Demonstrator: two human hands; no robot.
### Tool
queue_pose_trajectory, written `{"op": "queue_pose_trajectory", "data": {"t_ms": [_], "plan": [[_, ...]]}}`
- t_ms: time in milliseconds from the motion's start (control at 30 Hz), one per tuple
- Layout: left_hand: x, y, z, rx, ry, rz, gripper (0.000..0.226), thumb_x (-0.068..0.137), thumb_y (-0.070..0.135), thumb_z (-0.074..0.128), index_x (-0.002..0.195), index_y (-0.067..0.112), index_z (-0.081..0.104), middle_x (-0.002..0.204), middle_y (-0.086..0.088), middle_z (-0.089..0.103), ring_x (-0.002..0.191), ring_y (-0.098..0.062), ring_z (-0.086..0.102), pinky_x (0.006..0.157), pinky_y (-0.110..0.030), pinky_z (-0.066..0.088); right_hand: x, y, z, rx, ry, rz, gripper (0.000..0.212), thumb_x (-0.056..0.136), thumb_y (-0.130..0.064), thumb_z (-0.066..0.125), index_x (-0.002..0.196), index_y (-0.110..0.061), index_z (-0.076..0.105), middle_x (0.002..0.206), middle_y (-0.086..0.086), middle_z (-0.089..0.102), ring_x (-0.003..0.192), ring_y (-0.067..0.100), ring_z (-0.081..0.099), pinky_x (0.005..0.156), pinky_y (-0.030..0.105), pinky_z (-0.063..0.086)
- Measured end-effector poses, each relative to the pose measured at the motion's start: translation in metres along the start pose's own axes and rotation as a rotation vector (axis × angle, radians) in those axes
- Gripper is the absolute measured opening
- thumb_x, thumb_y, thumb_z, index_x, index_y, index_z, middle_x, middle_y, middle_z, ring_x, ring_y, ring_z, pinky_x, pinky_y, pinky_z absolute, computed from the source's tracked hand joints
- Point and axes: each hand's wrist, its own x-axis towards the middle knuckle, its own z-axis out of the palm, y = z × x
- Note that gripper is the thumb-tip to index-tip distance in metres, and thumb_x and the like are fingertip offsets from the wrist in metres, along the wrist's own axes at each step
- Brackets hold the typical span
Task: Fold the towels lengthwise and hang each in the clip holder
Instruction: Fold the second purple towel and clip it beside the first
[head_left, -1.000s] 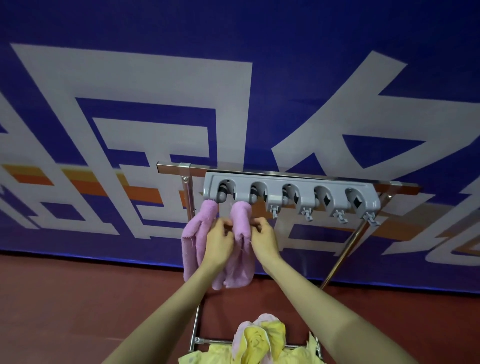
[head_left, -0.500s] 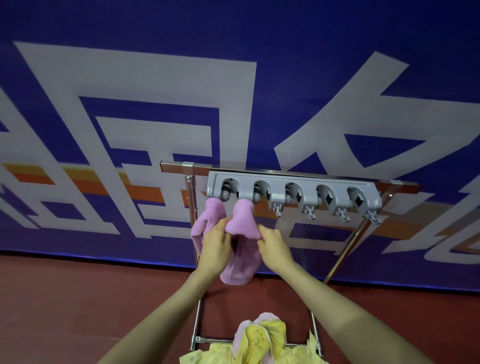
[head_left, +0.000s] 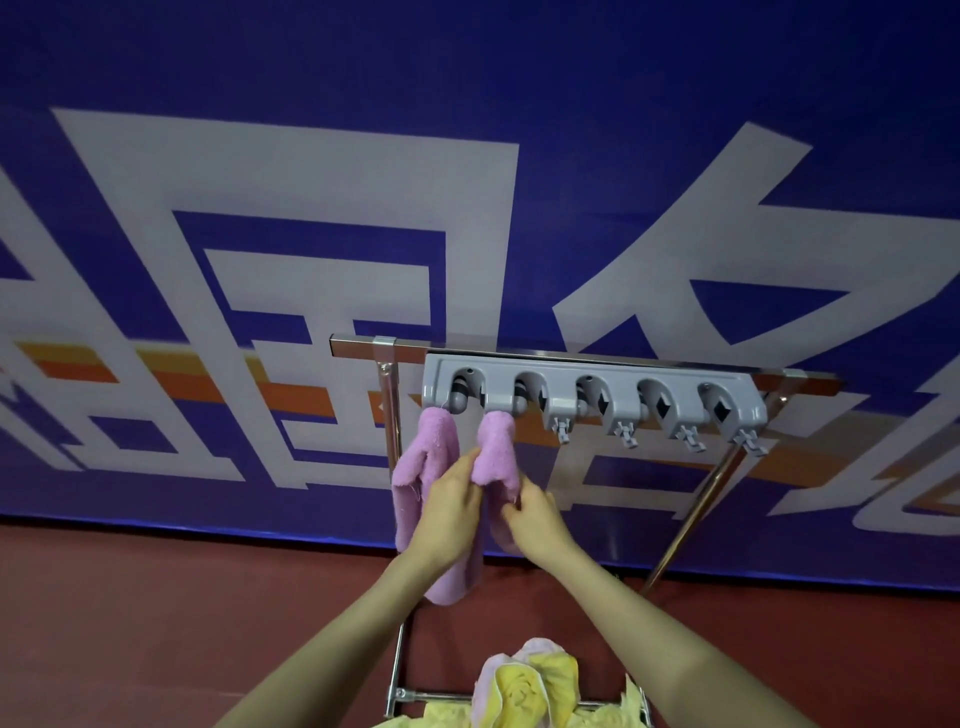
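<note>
The clip holder sits on the top bar of a metal rack. The rack stands on the floor, in front of a big banner. The first towel hangs under the clip at the far left. The second towel hangs under the next clip, just to its right. The left hand holds the second towel's left side. The right hand pinches its right side. A pile of towels lies low on the rack, nearest the person.
</note>
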Motion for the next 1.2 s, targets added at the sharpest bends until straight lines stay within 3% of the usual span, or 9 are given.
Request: {"op": "queue_pose_trajectory", "data": {"t_ms": [67,167,267,333,400,500,600,833,1200], "plan": [[-0.001,-0.001,-0.001,0.102,0.001,0.011,0.027,0.094,-0.006,0.035,0.096,0.012,0.056,0.085,0.007,0.05,0.075,-0.002,0.045,0.076,-0.022,0.044,-0.005,-0.003,0.004,0.03,-0.075,0.015,0.02,0.089,-0.013,0.043,0.103,-0.014,0.056,0.096,0.016,0.066,0.082,0.025,0.061,0.067,0.031,0.046],[-0.003,0.001,-0.001,0.113,-0.048,0.022,0.026,0.087,-0.013,0.031,0.09,-0.004,0.055,0.083,-0.011,0.054,0.08,-0.015,0.048,0.08,-0.043,0.047,-0.014,-0.004,0.004,0.09,-0.141,-0.002,0.018,0.094,-0.017,0.047,0.107,-0.01,0.056,0.099,0.012,0.064,0.087,0.019,0.059,0.073,0.027,0.044],[-0.012,0.003,-0.006,0.106,-0.055,-0.034,0.028,0.089,-0.008,0.034,0.101,0.0,0.059,0.092,-0.016,0.064,0.088,-0.023,0.058,0.078,-0.025,0.048,-0.023,-0.003,0.002,0.139,-0.185,-0.019,0.036,0.091,-0.029,0.05,0.125,-0.017,0.051,0.108,0.007,0.065,0.1,0.022,0.062,0.082,0.028,0.046],[-0.022,0.0,-0.008,0.128,-0.034,-0.062,0.028,0.091,-0.003,0.039,0.108,0.003,0.06,0.099,-0.013,0.067,0.093,-0.021,0.06,0.075,-0.013,0.046,-0.025,0.008,0.002,0.194,-0.183,-0.021,0.036,0.076,-0.04,0.052,0.111,-0.035,0.055,0.101,0.004,0.067,0.096,0.022,0.064,0.085,0.035,0.051],[-0.033,-0.005,-0.007,0.175,-0.018,-0.094,0.028,0.091,0.001,0.043,0.112,0.005,0.061,0.106,-0.011,0.068,0.1,-0.023,0.062,0.086,-0.022,0.049,-0.021,0.03,0.005,0.292,-0.189,-0.037,0.034,0.07,-0.025,0.053,0.101,-0.037,0.059,0.094,0.001,0.068,0.091,0.02,0.064,0.089,0.041,0.052],[-0.053,-0.004,-0.003,0.209,0.018,-0.161,0.032,0.094,0.008,0.046,0.122,0.01,0.061,0.121,-0.004,0.065,0.114,-0.018,0.058,0.1,-0.031,0.044,-0.051,0.027,-0.015,0.351,-0.163,-0.007,0.039,0.079,0.004,0.051,0.111,-0.012,0.065,0.103,0.008,0.069,0.096,0.019,0.064,0.091,0.033,0.052],[-0.079,0.008,0.004,0.143,0.064,-0.21,0.028,0.097,0.012,0.046,0.119,0.01,0.063,0.116,-0.002,0.066,0.106,-0.017,0.059,0.091,-0.025,0.043,-0.084,0.03,-0.041,0.416,-0.142,0.025,0.027,0.086,0.003,0.054,0.108,-0.005,0.067,0.099,0.01,0.068,0.083,0.01,0.06,0.068,0.011,0.046],[-0.126,0.048,0.035,-0.246,0.163,-0.288,0.03,0.1,0.007,0.037,0.118,-0.001,0.059,0.112,-0.019,0.066,0.101,-0.026,0.062,0.077,-0.027,0.049,-0.153,0.058,-0.101,0.732,-0.131,0.018,0.019,0.093,-0.01,0.051,0.103,-0.008,0.067,0.107,0.012,0.071,0.103,0.025,0.067,0.096,0.035,0.046],[-0.167,0.06,0.067,-0.336,0.148,-0.289,0.034,0.101,0.012,0.035,0.117,-0.003,0.061,0.112,-0.017,0.067,0.09,-0.019,0.065,0.069,-0.022,0.05,-0.193,0.093,-0.133,0.827,-0.105,-0.025,0.021,0.096,-0.016,0.05,0.104,-0.005,0.066,0.105,0.016,0.072,0.1,0.026,0.069,0.094,0.038,0.051]]}}
